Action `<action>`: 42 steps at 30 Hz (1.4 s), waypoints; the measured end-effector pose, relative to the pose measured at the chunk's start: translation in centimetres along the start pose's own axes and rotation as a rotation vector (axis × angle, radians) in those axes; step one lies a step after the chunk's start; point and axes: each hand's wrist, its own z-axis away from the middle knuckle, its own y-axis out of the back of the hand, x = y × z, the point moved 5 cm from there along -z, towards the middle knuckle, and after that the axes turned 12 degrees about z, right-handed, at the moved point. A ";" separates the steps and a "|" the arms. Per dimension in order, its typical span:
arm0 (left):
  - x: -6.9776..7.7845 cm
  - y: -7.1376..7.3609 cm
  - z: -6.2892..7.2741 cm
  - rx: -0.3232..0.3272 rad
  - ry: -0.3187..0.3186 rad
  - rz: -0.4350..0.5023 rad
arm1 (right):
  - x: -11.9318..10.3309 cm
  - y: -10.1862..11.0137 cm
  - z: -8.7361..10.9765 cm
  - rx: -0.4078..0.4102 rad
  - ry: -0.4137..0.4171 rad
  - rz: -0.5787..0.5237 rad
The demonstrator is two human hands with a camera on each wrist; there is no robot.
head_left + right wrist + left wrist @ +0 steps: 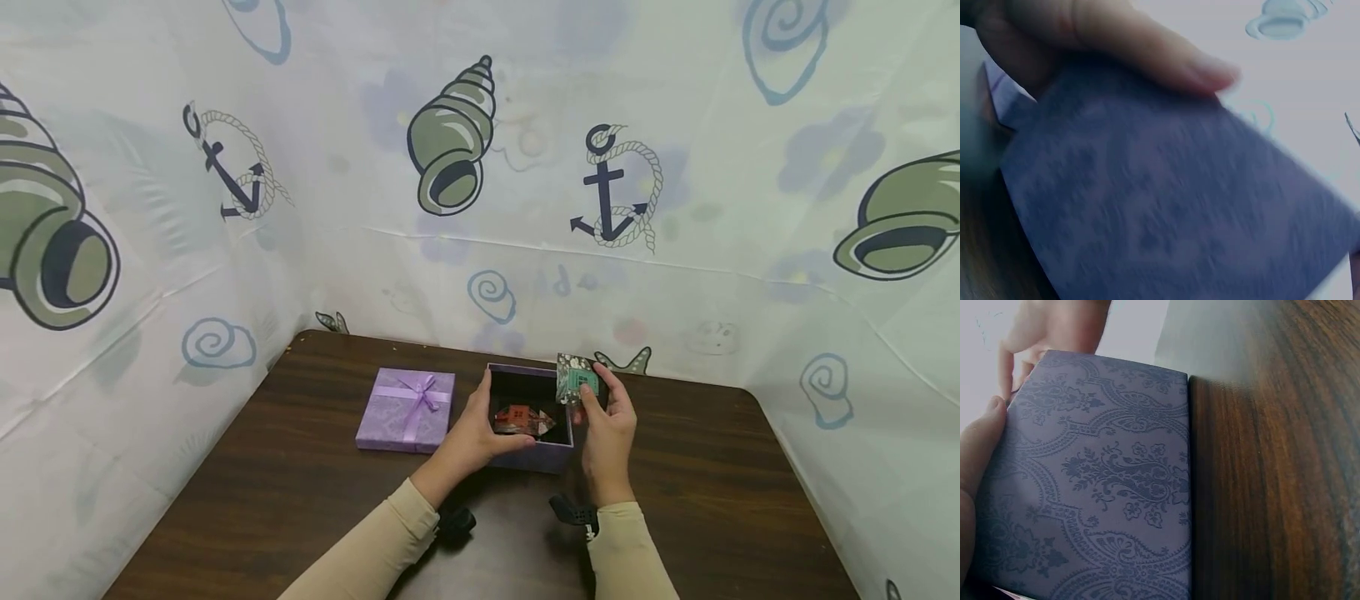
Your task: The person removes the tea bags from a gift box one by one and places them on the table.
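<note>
On the left, the purple lid (382, 427) with its ribbon bow lay on the brown table (300, 475), beside the open purple box (531, 457). The left hand (474, 433) reached in diagonally from the near side and held the box at its near left corner, fingers raised along the left side, thumb stretched over the near rim. Inside, a dark piece with a red house shape (517, 422) lay toward the near wall. Above the box's right side, a patterned piece with a green patch (573, 380) was pinched in the right hand (609, 433), its wrist nearly upright, thumb across the front, a finger at the upper right corner.
</note>
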 end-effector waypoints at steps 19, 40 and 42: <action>-0.1 0.0 0.1 -0.004 -0.004 0.003 | 4.4 10.0 -2.6 0.268 -0.072 0.087; 0.0 -0.2 0.2 0.001 0.010 -0.009 | 4.7 17.9 -5.2 0.245 -0.083 0.644; 0.1 -0.1 0.1 0.003 0.008 -0.009 | 4.7 18.1 -5.4 0.218 -0.092 0.673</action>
